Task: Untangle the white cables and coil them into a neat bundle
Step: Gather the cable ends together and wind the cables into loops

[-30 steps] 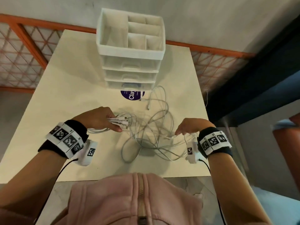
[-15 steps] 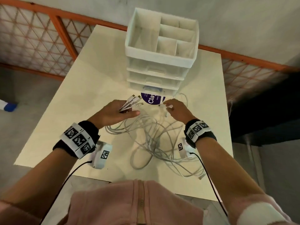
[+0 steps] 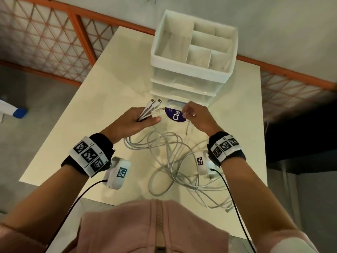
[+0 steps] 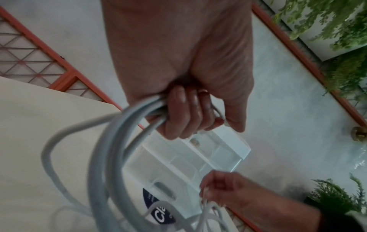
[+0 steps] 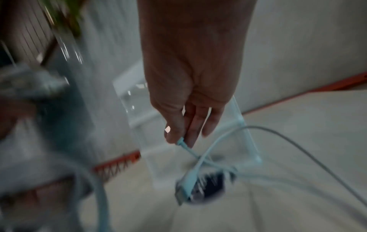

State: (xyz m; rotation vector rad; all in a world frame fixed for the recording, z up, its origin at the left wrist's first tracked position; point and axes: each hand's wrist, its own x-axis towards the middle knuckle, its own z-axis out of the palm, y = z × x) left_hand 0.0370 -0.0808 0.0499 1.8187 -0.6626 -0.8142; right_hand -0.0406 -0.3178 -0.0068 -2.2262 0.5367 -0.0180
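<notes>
A tangle of white cables (image 3: pixel 171 161) lies in loose loops on the cream table (image 3: pixel 87 110) between my forearms. My left hand (image 3: pixel 135 120) grips a bunch of cable ends, whose plugs (image 3: pixel 154 105) stick out past its fingers; the left wrist view shows the fingers (image 4: pixel 186 109) curled round the cables (image 4: pixel 111 141). My right hand (image 3: pixel 195 115) pinches one thin cable end (image 5: pixel 181 140) between thumb and fingers, just in front of the drawer unit. A second plug (image 5: pixel 186 186) hangs loose below that hand.
A white drawer unit (image 3: pixel 193 59) with open top compartments stands at the back of the table. A purple round label (image 3: pixel 175 115) lies at its foot. An orange mesh fence (image 3: pixel 47 39) runs behind the table. The near table edge is close to my body.
Both hands moved away from me toward the drawer unit. The left hand lifted its bunch of plugs. The right hand left the tangle's right side and took a cable end near the purple label.
</notes>
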